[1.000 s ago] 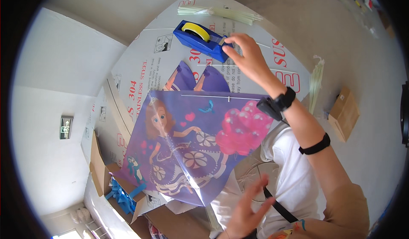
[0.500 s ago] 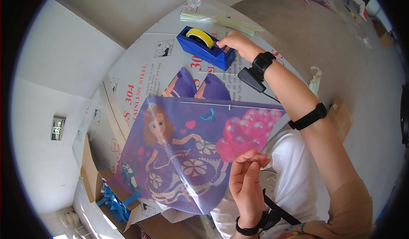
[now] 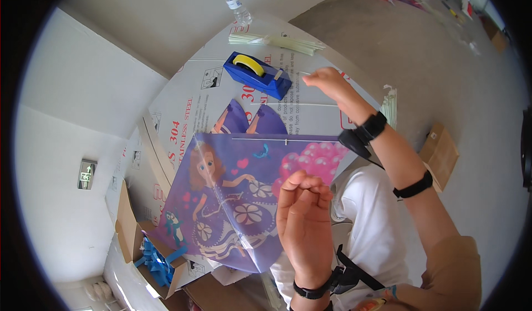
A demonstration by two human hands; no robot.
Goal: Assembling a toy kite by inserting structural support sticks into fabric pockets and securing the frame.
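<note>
My right hand hovers over the table's right side, thumb and forefinger pinched on a thin pale strip, apparently tape. To its left stands a blue tape dispenser with a yellow roll. My left hand is palm up with curled fingers, over the lower right part of a purple kite sheet; what its fingers hold, if anything, is hidden. The sheet carries a printed princess and pink balloons. A thin white rod with a small white fitting runs along its top edge.
Pale thin sticks and a water bottle are at the far edge of the table. An open cardboard box holds blue pieces. Another box stands on the floor at right. Purple pieces lie beyond the sheet.
My right hand has left the dispenser's cutter end and moved right and slightly down, still pinching. My left hand has shifted up and left over the sheet. The whole view has shifted slightly.
</note>
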